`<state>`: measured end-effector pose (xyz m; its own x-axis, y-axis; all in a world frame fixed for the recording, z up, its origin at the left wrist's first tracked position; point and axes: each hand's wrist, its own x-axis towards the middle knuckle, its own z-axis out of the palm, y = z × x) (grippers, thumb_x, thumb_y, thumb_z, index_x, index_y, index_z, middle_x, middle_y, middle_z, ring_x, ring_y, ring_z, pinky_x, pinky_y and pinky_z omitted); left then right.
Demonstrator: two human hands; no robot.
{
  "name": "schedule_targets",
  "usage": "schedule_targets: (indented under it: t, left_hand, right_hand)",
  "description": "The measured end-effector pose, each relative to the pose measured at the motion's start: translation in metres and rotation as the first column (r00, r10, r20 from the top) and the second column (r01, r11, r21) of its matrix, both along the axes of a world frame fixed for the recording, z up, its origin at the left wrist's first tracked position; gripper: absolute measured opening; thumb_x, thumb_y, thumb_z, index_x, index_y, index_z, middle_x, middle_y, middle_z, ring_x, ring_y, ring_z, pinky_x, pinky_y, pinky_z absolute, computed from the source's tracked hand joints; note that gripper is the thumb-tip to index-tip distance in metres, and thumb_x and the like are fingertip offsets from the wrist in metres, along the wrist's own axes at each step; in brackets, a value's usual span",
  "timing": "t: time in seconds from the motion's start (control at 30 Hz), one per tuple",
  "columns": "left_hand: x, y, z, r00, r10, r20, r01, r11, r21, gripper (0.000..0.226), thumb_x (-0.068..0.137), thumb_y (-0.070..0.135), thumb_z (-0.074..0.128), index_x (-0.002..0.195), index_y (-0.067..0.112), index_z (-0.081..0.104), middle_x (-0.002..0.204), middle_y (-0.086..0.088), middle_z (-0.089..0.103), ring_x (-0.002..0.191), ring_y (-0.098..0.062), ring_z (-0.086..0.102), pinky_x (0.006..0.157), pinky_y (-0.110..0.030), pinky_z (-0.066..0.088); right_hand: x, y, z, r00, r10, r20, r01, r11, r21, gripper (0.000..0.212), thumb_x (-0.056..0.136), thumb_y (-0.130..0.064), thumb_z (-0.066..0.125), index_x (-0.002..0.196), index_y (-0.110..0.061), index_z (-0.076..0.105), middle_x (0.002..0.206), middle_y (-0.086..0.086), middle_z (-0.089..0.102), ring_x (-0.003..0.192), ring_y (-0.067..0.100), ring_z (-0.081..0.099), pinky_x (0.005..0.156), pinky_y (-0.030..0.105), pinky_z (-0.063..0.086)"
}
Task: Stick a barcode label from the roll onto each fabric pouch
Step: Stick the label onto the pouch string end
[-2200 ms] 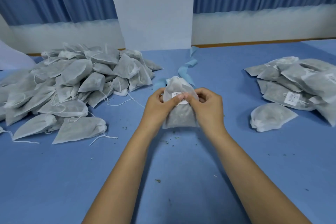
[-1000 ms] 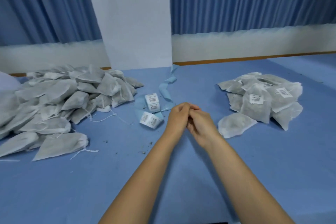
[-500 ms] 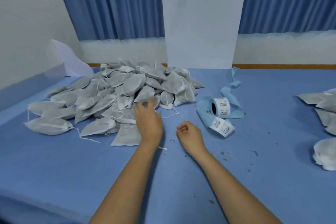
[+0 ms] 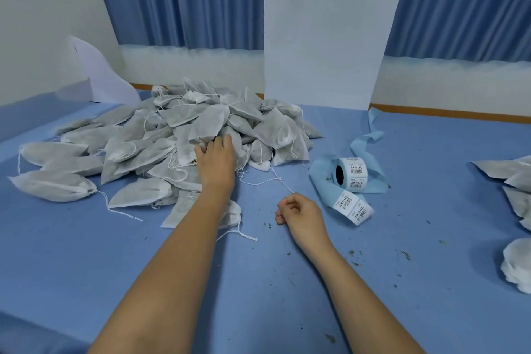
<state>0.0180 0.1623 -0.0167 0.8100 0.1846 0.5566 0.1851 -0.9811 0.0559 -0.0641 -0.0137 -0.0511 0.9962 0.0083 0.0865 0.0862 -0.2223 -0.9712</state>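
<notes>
A big heap of unlabelled grey-white fabric pouches point(image 4: 184, 138) with drawstrings lies at the left and middle of the blue table point(image 4: 258, 282). My left hand point(image 4: 215, 159) reaches into the heap's near side, its fingertips resting on a pouch point(image 4: 201, 131); no firm grip shows. The barcode label roll point(image 4: 352, 174) stands to the right of the heap, and its blue backing strip with two labels point(image 4: 355, 208) trails toward me. My right hand point(image 4: 298, 213) rests on the table just left of that strip, fingers loosely curled, holding nothing.
Pouches from another pile point(image 4: 514, 178) show at the right edge, with one more pouch point(image 4: 517, 264) nearer me. Used blue backing ribbon point(image 4: 370, 135) trails behind the roll. A white pillar point(image 4: 321, 37) and blue curtains stand behind the table. Dark crumbs dot the cloth.
The pouch both hands held 2.2 s ago is gone from them. My view swung left, and my left hand moved further into the heap. My right hand stayed near the label strip.
</notes>
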Motion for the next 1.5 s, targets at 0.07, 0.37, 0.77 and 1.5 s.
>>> schedule_targets:
  t: [0.07, 0.37, 0.77, 1.5]
  left_hand:
    - [0.001, -0.003, 0.0, 0.999, -0.044, 0.015, 0.044, 0.999, -0.027, 0.047, 0.087, -0.002, 0.054, 0.128, 0.018, 0.044, 0.112, -0.007, 0.057, 0.104, -0.026, 0.054, 0.094, -0.038, 0.029]
    - [-0.066, -0.04, 0.008, 0.864, -0.018, 0.503, 0.492, 0.236, -0.838, 0.01, 0.078, 0.018, 0.046, 0.069, 0.022, 0.048, 0.066, 0.009, 0.044, 0.061, -0.009, 0.037, 0.06, -0.027, 0.032]
    - [-0.096, -0.085, 0.02, 0.983, -0.002, 0.182, 0.176, 0.248, -0.953, 0.027, 0.091, 0.003, 0.038, 0.066, 0.013, 0.041, 0.068, -0.002, 0.045, 0.068, -0.024, 0.04, 0.057, -0.033, 0.028]
    - [-0.113, -0.146, -0.01, 0.563, -0.707, 0.427, 0.751, 0.223, -0.621, 0.013, 0.089, 0.028, 0.064, 0.078, 0.026, 0.071, 0.057, 0.017, 0.059, 0.049, 0.0, 0.046, 0.056, -0.011, 0.033]
  right_hand:
    - [0.0, 0.0, 0.0, 1.0, 0.002, 0.009, -0.002, 1.0, -0.014, 0.018, 0.09, 0.001, 0.051, 0.078, -0.009, 0.059, 0.072, 0.006, 0.063, 0.056, 0.007, 0.058, 0.058, 0.01, 0.045]
    - [-0.01, -0.005, 0.021, 0.917, -0.023, 0.397, 0.018, 1.0, 0.016, 0.051, 0.082, 0.009, 0.057, 0.121, -0.023, 0.051, 0.124, -0.007, 0.049, 0.104, 0.008, 0.057, 0.085, 0.015, 0.047]
    - [-0.042, -0.086, 0.051, 0.92, 0.201, 0.335, -0.065, 0.925, -0.375, 0.02, 0.097, -0.016, 0.052, 0.083, -0.01, 0.064, 0.061, 0.002, 0.05, 0.054, 0.006, 0.036, 0.054, 0.02, 0.029]
    - [-0.035, -0.146, 0.047, 0.723, 0.057, 0.688, 0.217, 0.927, -0.305, 0.011, 0.085, -0.006, 0.063, 0.081, -0.005, 0.074, 0.072, -0.005, 0.06, 0.066, -0.005, 0.05, 0.062, 0.008, 0.034]
